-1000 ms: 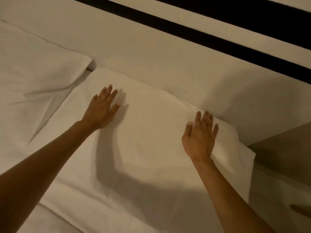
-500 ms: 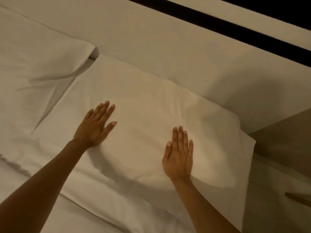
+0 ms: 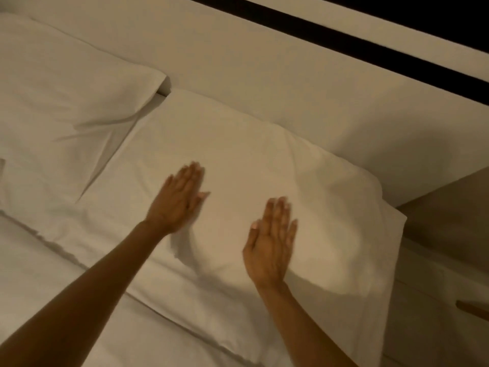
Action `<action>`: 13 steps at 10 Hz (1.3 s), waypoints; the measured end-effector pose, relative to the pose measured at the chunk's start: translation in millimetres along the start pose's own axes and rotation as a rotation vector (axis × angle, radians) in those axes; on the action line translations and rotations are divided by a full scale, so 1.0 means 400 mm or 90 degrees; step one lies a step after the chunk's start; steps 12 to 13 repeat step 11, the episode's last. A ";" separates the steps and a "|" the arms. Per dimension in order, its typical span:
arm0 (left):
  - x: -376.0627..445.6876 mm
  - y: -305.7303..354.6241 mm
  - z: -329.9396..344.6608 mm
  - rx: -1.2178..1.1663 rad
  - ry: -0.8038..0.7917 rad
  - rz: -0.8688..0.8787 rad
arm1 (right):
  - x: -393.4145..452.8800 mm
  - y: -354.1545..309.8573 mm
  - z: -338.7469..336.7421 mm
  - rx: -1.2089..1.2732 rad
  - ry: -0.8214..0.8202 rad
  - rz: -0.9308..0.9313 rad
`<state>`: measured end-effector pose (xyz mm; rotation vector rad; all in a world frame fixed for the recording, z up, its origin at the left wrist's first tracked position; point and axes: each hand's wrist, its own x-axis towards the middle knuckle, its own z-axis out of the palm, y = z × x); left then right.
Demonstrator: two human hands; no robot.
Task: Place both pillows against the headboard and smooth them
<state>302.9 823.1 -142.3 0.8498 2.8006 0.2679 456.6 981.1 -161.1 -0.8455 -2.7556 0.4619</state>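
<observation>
Pillow (image 3: 238, 160) lies plump, faintly creased, under flat left hand (image 3: 180, 200) and right hand (image 3: 272, 242), fingers together.

White bed sheet (image 3: 53, 300) below, black wall stripe (image 3: 370, 43) above (slanting), brown handle (image 3: 473, 308) far right.

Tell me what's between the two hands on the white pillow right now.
Only bare white pillowcase: in the head view, the left hand and right hand lie flat on the right-side white pillow with nothing between them.
</observation>
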 end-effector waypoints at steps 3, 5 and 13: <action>-0.055 -0.059 0.102 0.042 -0.014 -0.005 | -0.077 0.114 0.079 -0.037 -0.050 -0.038; -0.126 -0.204 0.031 0.058 -0.105 -0.172 | -0.158 0.264 0.007 -0.080 -0.005 0.109; -0.058 0.134 -0.245 -0.009 -0.130 -0.155 | 0.007 -0.006 -0.583 0.242 -0.023 0.069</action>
